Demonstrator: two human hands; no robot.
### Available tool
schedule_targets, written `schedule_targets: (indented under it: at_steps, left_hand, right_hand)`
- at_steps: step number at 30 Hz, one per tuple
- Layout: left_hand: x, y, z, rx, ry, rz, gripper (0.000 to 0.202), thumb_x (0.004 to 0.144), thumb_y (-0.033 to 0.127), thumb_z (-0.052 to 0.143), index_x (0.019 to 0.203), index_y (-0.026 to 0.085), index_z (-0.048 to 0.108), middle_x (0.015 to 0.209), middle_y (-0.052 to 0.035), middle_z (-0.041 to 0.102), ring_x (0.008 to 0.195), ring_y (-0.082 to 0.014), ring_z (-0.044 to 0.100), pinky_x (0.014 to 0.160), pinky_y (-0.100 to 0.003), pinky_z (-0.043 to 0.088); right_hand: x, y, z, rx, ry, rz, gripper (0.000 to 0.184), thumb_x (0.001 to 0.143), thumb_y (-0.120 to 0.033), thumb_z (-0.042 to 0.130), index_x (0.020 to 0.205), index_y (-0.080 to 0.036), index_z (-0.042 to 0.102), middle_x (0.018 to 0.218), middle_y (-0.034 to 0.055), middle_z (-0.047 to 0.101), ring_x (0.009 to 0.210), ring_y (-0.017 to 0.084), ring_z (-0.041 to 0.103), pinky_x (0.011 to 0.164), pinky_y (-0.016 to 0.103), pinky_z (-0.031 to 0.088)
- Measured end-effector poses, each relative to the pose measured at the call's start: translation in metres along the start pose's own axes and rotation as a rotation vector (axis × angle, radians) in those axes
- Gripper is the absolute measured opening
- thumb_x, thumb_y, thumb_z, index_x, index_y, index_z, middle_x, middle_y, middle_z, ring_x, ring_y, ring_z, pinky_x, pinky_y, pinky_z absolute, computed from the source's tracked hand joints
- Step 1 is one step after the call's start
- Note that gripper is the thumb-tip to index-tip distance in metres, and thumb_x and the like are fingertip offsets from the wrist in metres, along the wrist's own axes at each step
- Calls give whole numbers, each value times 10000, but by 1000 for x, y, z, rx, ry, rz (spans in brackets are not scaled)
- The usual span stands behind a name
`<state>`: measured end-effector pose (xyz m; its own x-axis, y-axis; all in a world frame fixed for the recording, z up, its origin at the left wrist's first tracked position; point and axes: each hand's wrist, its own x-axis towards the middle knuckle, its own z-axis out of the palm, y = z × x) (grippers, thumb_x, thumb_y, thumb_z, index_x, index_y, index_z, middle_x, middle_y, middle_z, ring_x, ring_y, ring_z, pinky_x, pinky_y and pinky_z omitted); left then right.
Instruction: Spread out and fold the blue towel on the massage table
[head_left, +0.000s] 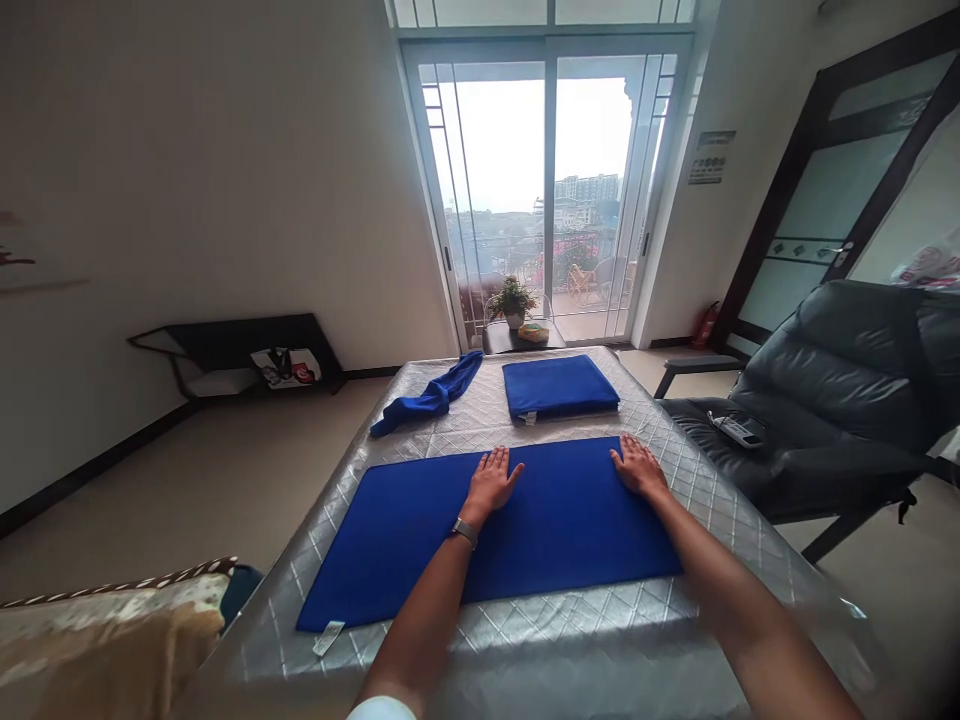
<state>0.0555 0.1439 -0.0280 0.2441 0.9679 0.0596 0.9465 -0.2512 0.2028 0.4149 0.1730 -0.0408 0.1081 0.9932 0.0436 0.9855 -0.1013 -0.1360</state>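
A blue cloth (405, 530) lies spread flat in a long rectangle, with a white label at its near left corner. My left hand (491, 482), a watch on its wrist, rests palm down near the cloth's far edge, left of the right hand. Flat on the far right corner of the same cloth is my right hand (637, 465), fingers stretched out. Beyond them sits a folded stack of blue cloth (561, 385) with a small white tag. To its left lies a crumpled blue cloth (431, 400).
All the cloths are on a table with a silvery quilted cover (480, 405). A black recliner (840, 390) holding a handset (739, 430) stands close on the right. Past the far edge are a potted plant (513, 300) and a sliding glass door (549, 200).
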Motion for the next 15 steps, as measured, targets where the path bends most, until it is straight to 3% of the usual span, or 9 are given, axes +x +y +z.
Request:
schedule_targets:
  at_steps: [7,15]
  left_hand:
    - [-14,-47,-10,25,-24,-95,859,992,679,68,1611,118,266,1692,-114,223,1574,-229,168,1293,-440,124]
    - [-50,-147,-21,76,50,-239,819,1006,661,123,1597,125,307,1675,-140,268,1562,-258,223,1272,-474,182]
  right_hand:
    - [-2,-2,-4,3,-13,0,719,1023,-468,186,1619,-74,256,1699,110,223,1569,210,167,1269,382,117]
    - [-3,-2,-5,3,-7,-1,699,1026,-462,192,1622,-103,262,1698,112,223,1570,205,166,1267,379,114]
